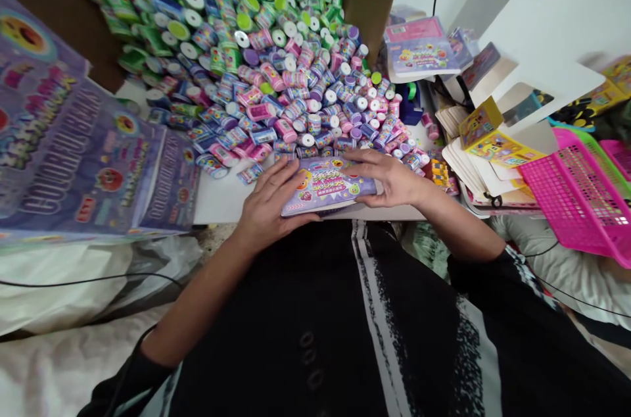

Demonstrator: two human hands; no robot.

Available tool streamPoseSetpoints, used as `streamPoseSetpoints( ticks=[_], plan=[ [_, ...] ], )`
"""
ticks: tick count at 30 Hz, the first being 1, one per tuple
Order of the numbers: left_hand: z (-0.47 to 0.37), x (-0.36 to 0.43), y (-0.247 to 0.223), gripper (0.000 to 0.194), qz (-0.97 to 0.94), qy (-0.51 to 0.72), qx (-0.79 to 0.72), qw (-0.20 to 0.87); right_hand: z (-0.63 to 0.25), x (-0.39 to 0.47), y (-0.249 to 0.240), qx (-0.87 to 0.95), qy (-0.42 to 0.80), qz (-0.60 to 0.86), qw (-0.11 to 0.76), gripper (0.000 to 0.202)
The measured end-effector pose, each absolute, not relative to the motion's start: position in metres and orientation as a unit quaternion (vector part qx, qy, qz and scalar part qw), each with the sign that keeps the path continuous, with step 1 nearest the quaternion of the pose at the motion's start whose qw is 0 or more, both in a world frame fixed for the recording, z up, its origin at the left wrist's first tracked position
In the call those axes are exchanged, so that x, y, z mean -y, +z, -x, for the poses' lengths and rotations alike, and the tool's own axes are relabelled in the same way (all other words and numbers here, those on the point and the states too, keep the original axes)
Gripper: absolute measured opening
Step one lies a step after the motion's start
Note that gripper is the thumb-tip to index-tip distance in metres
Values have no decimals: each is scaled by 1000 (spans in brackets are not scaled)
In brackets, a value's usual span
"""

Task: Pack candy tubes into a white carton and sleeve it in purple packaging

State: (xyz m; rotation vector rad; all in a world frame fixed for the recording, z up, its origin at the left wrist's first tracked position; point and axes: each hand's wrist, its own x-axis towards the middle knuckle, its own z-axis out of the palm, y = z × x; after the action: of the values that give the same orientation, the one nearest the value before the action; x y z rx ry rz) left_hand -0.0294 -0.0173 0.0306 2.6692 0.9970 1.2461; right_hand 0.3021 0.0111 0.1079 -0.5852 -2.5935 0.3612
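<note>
A purple printed cardboard box (328,184) with cartoon fruit on its top lies level between my two hands, close to the table's front edge. My left hand (273,198) grips its left end, fingers over the top and thumb along the near side. At the right end, my right hand (387,177) holds the box with its fingers bent over the top and side. Just beyond the box spreads a big heap of small printed cylindrical tubs (296,88) in pink, blue, purple and green wrappers. Both palms and the underside of the box are hidden.
Large purple display cartons (89,147) stand at the left. Flat printed boxes (419,49) are stacked at the back right, beside a blue tape dispenser (410,104). Yellow printed cards (497,141) and a pink plastic basket (582,193) lie to the right.
</note>
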Motion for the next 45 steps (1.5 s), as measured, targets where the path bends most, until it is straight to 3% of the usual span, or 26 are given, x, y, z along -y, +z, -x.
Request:
streamPoseSetpoints(
  ticks=[15,20,23,30,33,36,38,41,45],
  plan=[
    [30,19,43,93,-867,402,-293,-30,-305,5,71,950,32,237,202,60],
    [20,35,55,70,-884,359,-278,-114,-306,13,68,948,33,252,190,69],
    [11,42,54,64,-895,348,-252,-121,-303,17,63,943,39,268,195,60],
    [5,45,51,41,-873,411,-208,-162,-284,39,35,898,-35,261,353,39],
    [2,45,67,25,-877,396,-186,-200,-278,45,28,893,-65,272,352,34],
    [-7,44,87,14,-893,332,-167,-254,-277,45,33,896,-48,331,291,39],
    [-15,43,97,19,-899,309,-165,-264,-282,42,44,890,-17,371,265,33],
    [-24,41,104,25,-904,317,-176,-227,-308,23,72,843,-4,462,274,25],
    [-29,37,99,17,-892,378,-211,-128,-359,-47,121,691,-38,673,261,38]
  ],
)
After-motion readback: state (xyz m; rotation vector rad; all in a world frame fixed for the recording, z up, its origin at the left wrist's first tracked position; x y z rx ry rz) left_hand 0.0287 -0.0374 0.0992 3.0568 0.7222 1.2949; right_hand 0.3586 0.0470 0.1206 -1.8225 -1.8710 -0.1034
